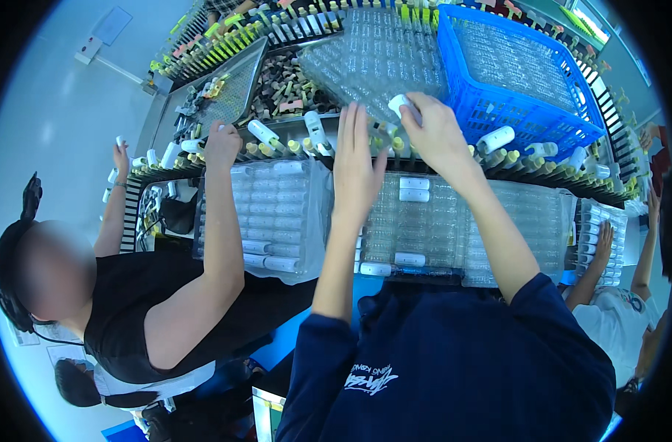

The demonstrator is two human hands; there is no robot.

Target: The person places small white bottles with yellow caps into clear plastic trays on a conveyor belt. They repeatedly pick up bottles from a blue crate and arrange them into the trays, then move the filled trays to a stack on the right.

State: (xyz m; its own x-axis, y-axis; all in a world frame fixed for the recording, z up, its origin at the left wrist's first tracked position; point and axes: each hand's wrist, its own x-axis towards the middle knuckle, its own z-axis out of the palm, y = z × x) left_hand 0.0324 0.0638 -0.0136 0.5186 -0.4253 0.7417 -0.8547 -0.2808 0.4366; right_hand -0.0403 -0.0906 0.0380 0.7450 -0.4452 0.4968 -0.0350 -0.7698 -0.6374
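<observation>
My right hand [438, 136] pinches a small white plastic piece [399, 104] between thumb and fingers, above the row of upright pegs [399, 147]. Its exact kind is partly hidden by the fingers. Beside it, my left hand [357, 166] stretches up over the same row, its fingers straight and nothing seen in it. Left of that hand, a white cylindrical shell [315, 130] sits tilted on the pegs. Below my hands lies a clear blister tray [439, 221] with a few white cylinders [414, 189] in its slots.
A blue crate [513, 118] of clear trays stands at the right, beside stacked clear trays [380, 55]. A bin of small dark parts [284, 88] lies further left. A co-worker's arm [222, 214] reaches to the pegs at my left; another person's hand [606, 239] touches a filled tray at the right.
</observation>
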